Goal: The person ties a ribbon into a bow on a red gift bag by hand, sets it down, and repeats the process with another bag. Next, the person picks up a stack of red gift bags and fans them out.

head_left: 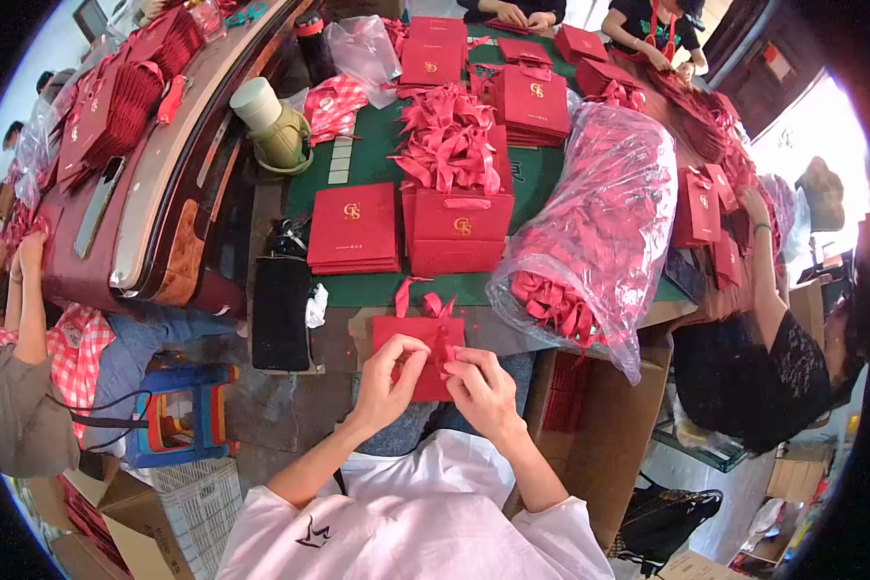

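Note:
A small red paper gift bag [396, 332] lies in front of me at the table edge, above my lap. Red ribbon [439, 305] sticks up from its far side. My left hand [389, 383] is closed in a pinch over the bag's left part; what its fingertips hold, if anything, is hidden. On the right, my right hand [483, 389] pinches a piece of red ribbon against the bag's face. Just beyond stands an upright red bag [460, 232] with many ribbons [449, 140] heaped behind it. A stack of flat red bags [354, 227] sits to its left.
A clear plastic sack [604, 213] of red ribbons leans over the table's right side. A green jug [275, 135] and black pouch [281, 314] are at left. A cardboard box [599, 435] stands by my right side. Co-workers' hands [512, 14] work around the tables.

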Motion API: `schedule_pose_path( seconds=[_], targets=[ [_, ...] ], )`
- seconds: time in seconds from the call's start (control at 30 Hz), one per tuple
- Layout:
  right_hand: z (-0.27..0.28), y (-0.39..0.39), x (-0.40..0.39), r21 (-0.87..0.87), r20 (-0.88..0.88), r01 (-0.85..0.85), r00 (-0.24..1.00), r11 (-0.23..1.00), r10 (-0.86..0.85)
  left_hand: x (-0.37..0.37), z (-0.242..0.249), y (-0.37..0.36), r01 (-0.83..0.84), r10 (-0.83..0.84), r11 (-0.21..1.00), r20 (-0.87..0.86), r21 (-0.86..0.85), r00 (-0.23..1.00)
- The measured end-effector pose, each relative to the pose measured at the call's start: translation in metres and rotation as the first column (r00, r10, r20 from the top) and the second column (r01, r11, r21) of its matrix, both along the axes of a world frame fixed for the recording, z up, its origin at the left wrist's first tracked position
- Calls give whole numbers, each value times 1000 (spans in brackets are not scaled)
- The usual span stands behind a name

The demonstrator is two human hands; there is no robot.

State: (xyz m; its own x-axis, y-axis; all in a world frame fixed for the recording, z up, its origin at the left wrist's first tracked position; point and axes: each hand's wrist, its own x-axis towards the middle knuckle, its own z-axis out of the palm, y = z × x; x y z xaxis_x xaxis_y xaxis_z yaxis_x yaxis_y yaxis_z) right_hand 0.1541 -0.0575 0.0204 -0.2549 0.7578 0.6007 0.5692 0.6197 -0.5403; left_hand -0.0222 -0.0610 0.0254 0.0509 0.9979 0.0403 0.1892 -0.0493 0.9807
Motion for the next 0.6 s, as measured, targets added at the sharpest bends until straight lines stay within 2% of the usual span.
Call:
schedule_pose_path(
  seconds=[0.03,0.1,0.17,0.23,0.3,0.37,0.47,0.5,0.57,0.6],
  targets=[
    [-2,1,0,1,-1,-7,1000,1000,7,-3,-1,-1,-16,16,999,6,-28,1000],
    [-5,3,-3,38,-8,-172,985,984,172,-4,-13,-1,-33,33,999,-6,25,999],
    [-15,2,-5,45,45,-230,973,972,228,-7,-32,1,109,-90,952,79,-287,993],
    [-19,0,-6,2,77,-344,936,939,343,-6,-40,6,148,-117,952,127,-270,985],
    [-22,-6,-6,1,85,-358,930,934,356,-8,-39,9,262,-123,876,338,-405,933],
    [-24,-12,-3,-86,137,-405,900,910,413,-10,-45,11,262,-143,896,326,-358,934],
    [-36,-19,3,-104,113,-395,907,913,406,-14,-45,16,287,-90,848,414,-445,906],
    [-36,-20,4,-130,113,-375,914,918,389,-13,-50,15,287,-88,849,416,-445,905],
    [-37,-19,6,-109,106,-372,918,922,382,-7,-57,10,104,-81,970,110,-219,991],
    [-36,-18,5,-84,95,-365,923,927,372,-6,-52,10,104,-81,969,112,-222,990]
  ],
)
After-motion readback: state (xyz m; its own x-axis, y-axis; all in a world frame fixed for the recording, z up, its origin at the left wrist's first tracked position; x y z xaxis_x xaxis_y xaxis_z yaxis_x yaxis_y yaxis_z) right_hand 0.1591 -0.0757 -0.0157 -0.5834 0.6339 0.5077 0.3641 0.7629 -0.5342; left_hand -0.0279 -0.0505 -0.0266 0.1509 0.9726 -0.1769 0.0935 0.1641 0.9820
